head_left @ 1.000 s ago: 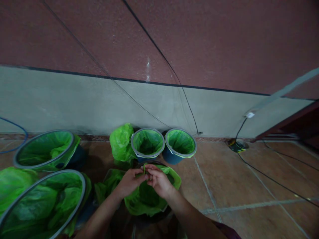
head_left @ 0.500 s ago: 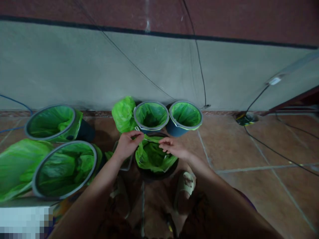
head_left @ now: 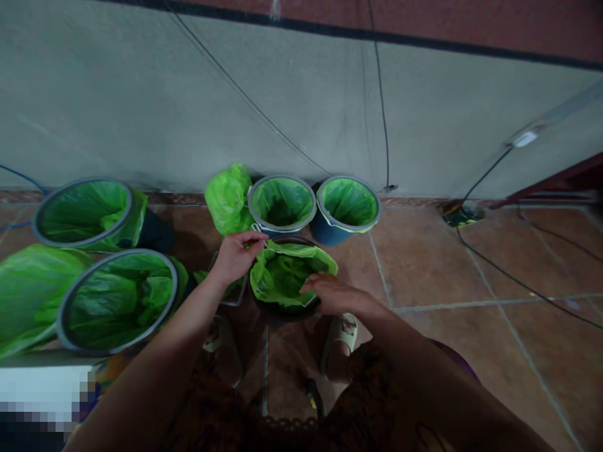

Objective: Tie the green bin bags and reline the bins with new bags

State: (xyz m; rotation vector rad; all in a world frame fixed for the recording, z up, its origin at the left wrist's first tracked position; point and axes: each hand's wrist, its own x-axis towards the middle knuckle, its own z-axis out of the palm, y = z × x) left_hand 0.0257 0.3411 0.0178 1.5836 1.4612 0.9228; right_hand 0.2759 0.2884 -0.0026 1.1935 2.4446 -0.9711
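A dark bin (head_left: 277, 312) stands on the floor between my feet, with a green bin bag (head_left: 271, 296) spread loosely in its mouth. My left hand (head_left: 239, 256) pinches the bag's white-edged rim at the back left. At the front right, my right hand (head_left: 335, 292) reaches over the rim, its fingers stretched out into the bag's opening and its thumb hidden. Just behind stand two blue bins with grey rims, a left one (head_left: 282, 227) and a right one (head_left: 332, 233), both lined with green bags. Beside them lies a puffed green bag (head_left: 229, 198).
To the left stand two more lined bins, a rear one (head_left: 157, 229) and a front one (head_left: 70, 342), with a loose green bag (head_left: 38, 292) beside them. A clear container (head_left: 233, 301) sits left of the dark bin. Cables (head_left: 492, 279) cross the tiles at right.
My right hand has moved down from the bag's back edge to its front right. The bag's mouth is now wider and rounder. My left hand keeps its pinch at the back left.
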